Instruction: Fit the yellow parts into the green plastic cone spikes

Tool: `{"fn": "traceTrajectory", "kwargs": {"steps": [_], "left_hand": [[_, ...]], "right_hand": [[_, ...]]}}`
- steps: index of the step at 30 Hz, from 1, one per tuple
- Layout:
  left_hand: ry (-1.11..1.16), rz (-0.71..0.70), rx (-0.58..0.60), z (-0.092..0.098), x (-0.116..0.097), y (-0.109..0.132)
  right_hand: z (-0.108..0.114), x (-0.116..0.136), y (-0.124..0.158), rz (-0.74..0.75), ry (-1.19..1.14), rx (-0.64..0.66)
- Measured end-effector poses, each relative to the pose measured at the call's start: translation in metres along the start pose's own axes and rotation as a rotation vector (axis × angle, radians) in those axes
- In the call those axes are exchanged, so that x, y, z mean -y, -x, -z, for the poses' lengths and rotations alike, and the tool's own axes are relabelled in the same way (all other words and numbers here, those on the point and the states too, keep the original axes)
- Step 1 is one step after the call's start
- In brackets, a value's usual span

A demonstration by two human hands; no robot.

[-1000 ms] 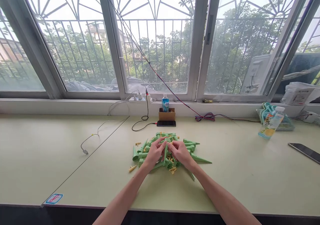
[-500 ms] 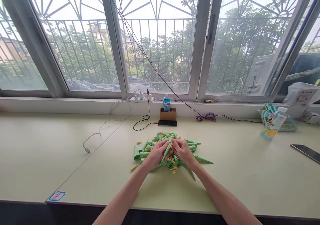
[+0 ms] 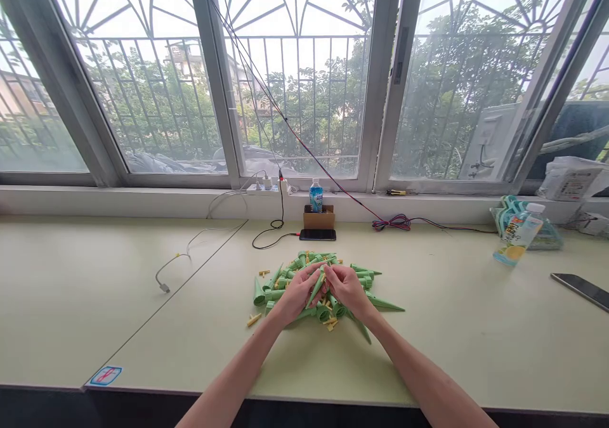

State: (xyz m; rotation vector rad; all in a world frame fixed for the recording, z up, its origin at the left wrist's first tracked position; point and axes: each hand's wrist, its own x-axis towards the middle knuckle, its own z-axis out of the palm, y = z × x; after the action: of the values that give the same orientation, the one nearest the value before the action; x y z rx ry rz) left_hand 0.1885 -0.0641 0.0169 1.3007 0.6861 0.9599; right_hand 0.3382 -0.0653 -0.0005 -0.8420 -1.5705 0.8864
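A heap of green plastic cone spikes [image 3: 285,281] and small yellow pieces [image 3: 253,319] lies on the pale table [image 3: 476,339] before me. Both hands hover over the heap's middle. My left hand [image 3: 295,295] curls round a green cone [image 3: 314,290] that slants between the two hands. My right hand [image 3: 347,288] pinches at the cone's upper end; what its fingertips hold is too small to make out.
A phone [image 3: 317,234], a cardboard holder with a small bottle [image 3: 315,196] and cables [image 3: 266,234] sit behind the heap by the window sill. A drink bottle [image 3: 516,238] and a second phone [image 3: 579,286] lie at the right. A loose cable [image 3: 172,264] lies left.
The cone between my hands has tilted from upright to slanting, and both hands have closed in on it. The view shifted slightly.
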Motion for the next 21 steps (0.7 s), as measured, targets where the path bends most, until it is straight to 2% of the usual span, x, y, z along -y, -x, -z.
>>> {"fn": "traceTrajectory", "kwargs": {"steps": [6,10,15,21], "left_hand": [[-0.113,-0.100,-0.151,0.001,-0.001,0.001],[-0.146,-0.108,-0.178,0.003,0.002,-0.001],[-0.200,-0.153,-0.179,0.005,0.007,-0.004],[-0.688,-0.399,-0.187,-0.002,0.012,0.001]], "right_hand": [[0.000,0.003,0.000,0.019,0.143,-0.054],[0.000,0.005,0.001,0.037,0.225,-0.083],[0.000,0.003,0.000,0.000,0.278,-0.191],[0.002,0.002,-0.001,-0.010,0.260,-0.244]]}}
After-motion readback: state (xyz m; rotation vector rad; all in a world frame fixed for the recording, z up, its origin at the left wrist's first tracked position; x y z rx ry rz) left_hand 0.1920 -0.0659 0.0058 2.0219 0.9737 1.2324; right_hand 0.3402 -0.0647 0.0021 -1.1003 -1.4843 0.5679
